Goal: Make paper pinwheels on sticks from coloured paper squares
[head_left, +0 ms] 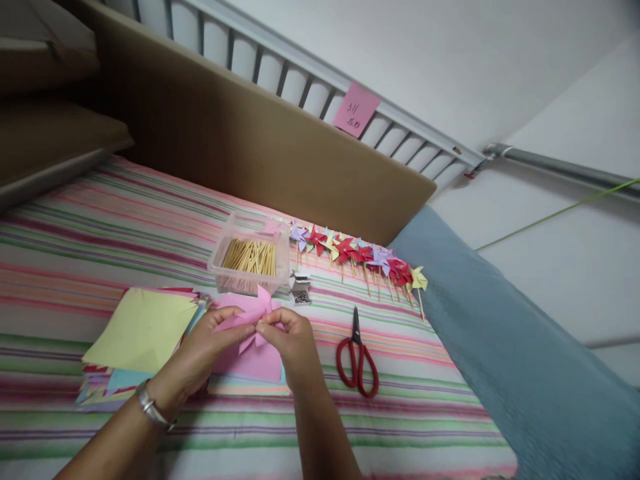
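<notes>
My left hand (203,350) and my right hand (293,340) meet over a pink paper pinwheel (257,313), folded and partly formed. Both hands pinch its folded corners together at the centre, fingers closed. A metal bracelet sits on my left wrist. Under the pinwheel lies a flat pink paper square (255,363). A stack of coloured paper squares (143,330), yellow on top, lies just left of my left hand.
A clear plastic tub of wooden sticks (250,260) stands beyond my hands, a small box of metal pins (301,291) beside it. A row of finished pinwheels (360,257) lies behind. Red-handled scissors (357,357) rest to the right. A blue blanket (500,347) borders the striped sheet (90,240).
</notes>
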`<state>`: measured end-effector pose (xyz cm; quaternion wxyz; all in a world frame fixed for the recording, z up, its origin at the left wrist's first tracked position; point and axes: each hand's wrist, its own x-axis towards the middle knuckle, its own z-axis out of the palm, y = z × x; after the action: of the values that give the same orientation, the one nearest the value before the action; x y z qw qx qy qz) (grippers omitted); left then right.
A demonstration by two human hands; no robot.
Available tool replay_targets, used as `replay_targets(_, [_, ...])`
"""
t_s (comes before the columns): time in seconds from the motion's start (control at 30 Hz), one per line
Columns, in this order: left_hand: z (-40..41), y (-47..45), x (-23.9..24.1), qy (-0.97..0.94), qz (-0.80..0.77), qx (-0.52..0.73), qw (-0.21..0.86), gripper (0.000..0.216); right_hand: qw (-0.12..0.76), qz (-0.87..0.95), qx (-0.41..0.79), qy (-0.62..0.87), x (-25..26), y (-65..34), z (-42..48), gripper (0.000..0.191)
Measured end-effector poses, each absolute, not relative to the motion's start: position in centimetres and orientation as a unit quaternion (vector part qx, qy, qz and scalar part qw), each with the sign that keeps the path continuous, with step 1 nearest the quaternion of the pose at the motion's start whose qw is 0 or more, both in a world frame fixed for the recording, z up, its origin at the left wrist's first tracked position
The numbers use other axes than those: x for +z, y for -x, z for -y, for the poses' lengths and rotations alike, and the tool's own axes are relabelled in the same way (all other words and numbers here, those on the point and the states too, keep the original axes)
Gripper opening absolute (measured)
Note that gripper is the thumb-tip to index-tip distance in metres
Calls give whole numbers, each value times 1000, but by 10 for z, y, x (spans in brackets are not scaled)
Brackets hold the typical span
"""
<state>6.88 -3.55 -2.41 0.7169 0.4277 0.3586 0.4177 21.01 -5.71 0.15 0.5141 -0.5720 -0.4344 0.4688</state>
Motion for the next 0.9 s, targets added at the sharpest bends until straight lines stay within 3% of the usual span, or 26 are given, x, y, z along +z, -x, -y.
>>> replay_targets(0.8, [38, -73, -17, -384, -352, 443, 730, 15, 516, 500, 401, 568, 0, -209, 56, 2])
replay_targets(0.9, [39, -74, -18, -367, -364, 430, 740, 16, 520, 505, 400, 561, 0, -207, 56, 9])
